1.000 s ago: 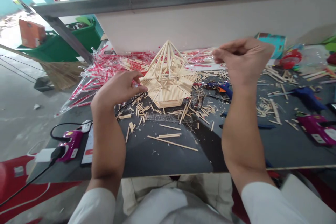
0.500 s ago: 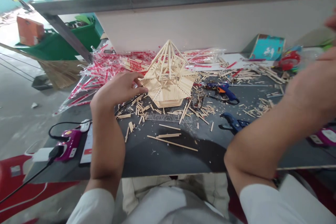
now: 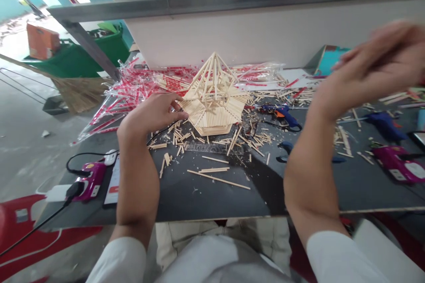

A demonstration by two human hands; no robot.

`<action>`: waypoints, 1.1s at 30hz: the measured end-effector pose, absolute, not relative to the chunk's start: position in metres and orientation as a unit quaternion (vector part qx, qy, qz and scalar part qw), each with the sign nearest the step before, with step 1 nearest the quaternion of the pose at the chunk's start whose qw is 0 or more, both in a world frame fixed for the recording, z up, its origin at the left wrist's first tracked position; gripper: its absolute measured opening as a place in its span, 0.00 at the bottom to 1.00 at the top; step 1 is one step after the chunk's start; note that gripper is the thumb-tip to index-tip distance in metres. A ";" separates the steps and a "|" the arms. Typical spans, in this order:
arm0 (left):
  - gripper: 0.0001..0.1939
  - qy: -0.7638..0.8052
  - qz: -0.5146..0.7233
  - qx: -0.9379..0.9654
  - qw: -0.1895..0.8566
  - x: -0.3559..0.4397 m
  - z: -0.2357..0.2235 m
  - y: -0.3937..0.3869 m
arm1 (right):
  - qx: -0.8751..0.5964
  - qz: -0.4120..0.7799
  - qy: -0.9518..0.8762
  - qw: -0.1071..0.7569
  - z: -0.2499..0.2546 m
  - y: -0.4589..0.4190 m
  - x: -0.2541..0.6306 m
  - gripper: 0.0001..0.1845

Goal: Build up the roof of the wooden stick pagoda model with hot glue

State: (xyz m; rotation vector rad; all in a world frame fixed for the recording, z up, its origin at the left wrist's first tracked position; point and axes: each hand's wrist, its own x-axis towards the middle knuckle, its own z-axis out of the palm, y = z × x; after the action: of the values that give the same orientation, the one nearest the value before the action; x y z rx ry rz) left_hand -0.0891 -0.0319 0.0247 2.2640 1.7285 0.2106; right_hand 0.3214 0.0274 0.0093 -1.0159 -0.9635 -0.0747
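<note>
The left hand (image 3: pixel 153 112) pinches the stick model (image 3: pixel 215 117) by its edge, maybe to keep it still. The raised right hand (image 3: pixel 381 62) is too blurry to tell how open or full.

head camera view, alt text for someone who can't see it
A left hand steadies a pointed wooden stick model on a dark, littered table. The right hand, blurred, is raised at right, above a blue glue gun.

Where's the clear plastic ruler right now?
In the head view, the ruler lies on the table, just in front of the stick model, among loose sticks.
</note>
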 end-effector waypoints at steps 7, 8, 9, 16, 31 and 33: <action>0.31 0.604 0.056 0.782 0.143 -0.087 0.024 -0.032 | -0.469 -0.002 -0.528 0.707 -0.033 0.071 0.284 0.09; 0.32 0.602 0.055 0.783 0.144 -0.087 0.024 -0.032 | -0.445 0.025 -0.542 0.712 -0.036 0.073 0.287 0.08; 0.32 0.601 0.055 0.784 0.144 -0.087 0.023 -0.031 | -0.424 0.043 -0.556 0.713 -0.037 0.074 0.291 0.08; 0.31 0.598 0.049 0.787 0.145 -0.090 0.019 -0.027 | -0.399 0.028 -0.611 0.683 -0.036 0.075 0.294 0.10; 0.34 0.575 0.041 0.801 0.161 -0.080 0.008 -0.022 | -0.446 0.263 -0.645 0.563 -0.046 0.069 0.270 0.03; 0.32 0.577 0.038 0.801 0.155 -0.078 0.007 -0.022 | -0.439 0.268 -0.664 0.542 -0.053 0.072 0.266 0.03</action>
State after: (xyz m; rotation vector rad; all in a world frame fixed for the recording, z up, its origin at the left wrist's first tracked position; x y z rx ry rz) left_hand -0.0779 -0.0215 0.0066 2.2951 1.6543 0.1076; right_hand 0.2657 0.0716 -0.0529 -1.0424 -1.5770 0.6372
